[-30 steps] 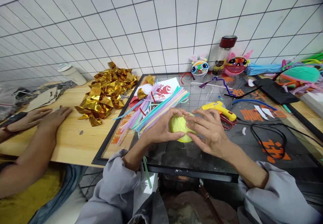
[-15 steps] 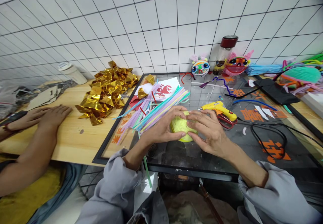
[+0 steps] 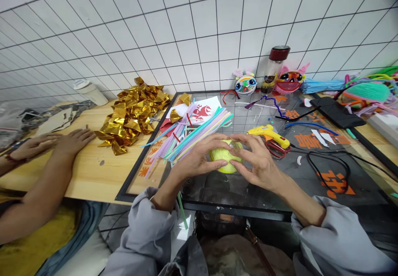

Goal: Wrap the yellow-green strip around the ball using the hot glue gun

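Note:
Between my two hands is a round yellow dome [image 3: 228,166] with a ridged surface, as if coiled from pipe cleaners. My left hand [image 3: 202,156] grips its left side, thumb at the near face and fingers over the top. On the opposite side, my right hand [image 3: 259,158] pinches it with thumb and fingertips. Some of the dome is hidden by my fingers. Just beyond my left hand lies a bundle of pastel pipe cleaners [image 3: 199,131]. A yellow glue gun [image 3: 270,135] rests past my right hand, with red-handled scissors [image 3: 277,149] partly under it.
A pile of folded gold foil pieces [image 3: 133,110] sits at left, near another person's hands [image 3: 71,141]. Two decorated animal faces [image 3: 245,83] and a glass bottle [image 3: 273,75] stand by the tiled wall. A black phone [image 3: 338,112] and looped black cable [image 3: 329,170] lie at right.
My fingers have shifted slightly on the yellow dome, and its top shows more between them. The view has moved a little. The other person's hands remain resting on the table.

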`<state>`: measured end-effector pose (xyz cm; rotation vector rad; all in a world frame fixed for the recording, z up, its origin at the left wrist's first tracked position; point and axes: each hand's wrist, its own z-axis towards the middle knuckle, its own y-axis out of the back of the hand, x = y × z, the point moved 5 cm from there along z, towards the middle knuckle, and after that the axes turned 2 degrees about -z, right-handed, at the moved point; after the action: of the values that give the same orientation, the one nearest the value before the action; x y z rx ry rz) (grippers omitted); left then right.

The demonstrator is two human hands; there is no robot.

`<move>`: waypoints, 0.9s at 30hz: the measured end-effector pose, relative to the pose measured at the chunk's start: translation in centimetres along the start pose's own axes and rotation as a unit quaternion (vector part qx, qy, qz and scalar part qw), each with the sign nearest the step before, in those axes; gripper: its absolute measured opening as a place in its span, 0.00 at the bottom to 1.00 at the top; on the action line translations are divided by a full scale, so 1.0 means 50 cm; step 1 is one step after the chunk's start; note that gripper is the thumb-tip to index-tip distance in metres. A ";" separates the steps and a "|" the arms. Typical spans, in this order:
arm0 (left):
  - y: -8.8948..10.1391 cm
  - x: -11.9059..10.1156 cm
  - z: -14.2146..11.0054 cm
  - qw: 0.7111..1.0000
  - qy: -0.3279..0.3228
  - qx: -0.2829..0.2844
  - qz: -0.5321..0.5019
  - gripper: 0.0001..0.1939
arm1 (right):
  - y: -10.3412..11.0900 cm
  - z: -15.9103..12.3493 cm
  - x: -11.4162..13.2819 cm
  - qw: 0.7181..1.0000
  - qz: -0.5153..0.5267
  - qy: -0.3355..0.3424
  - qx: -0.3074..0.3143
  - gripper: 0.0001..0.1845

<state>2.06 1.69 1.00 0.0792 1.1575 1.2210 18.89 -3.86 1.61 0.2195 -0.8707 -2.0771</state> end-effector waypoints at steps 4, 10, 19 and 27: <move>-0.002 0.001 -0.003 1.000 -0.003 0.000 0.002 0.19 | 0.000 0.001 0.001 1.000 -0.006 0.004 -0.009 0.07; -0.002 0.003 -0.001 1.000 -0.011 -0.003 -0.006 0.18 | 0.000 -0.001 0.005 1.000 -0.024 0.013 -0.015 0.06; -0.004 0.009 -0.006 1.000 -0.012 -0.007 -0.008 0.19 | -0.004 -0.002 0.006 0.998 -0.018 0.042 -0.034 0.08; -0.007 0.001 -0.002 0.998 -0.056 -0.011 -0.017 0.17 | -0.009 -0.007 -0.001 0.999 0.022 0.020 -0.028 0.12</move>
<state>2.22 1.52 0.72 0.1093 1.0434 1.1852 18.79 -3.81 1.03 0.2096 -0.7855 -2.0471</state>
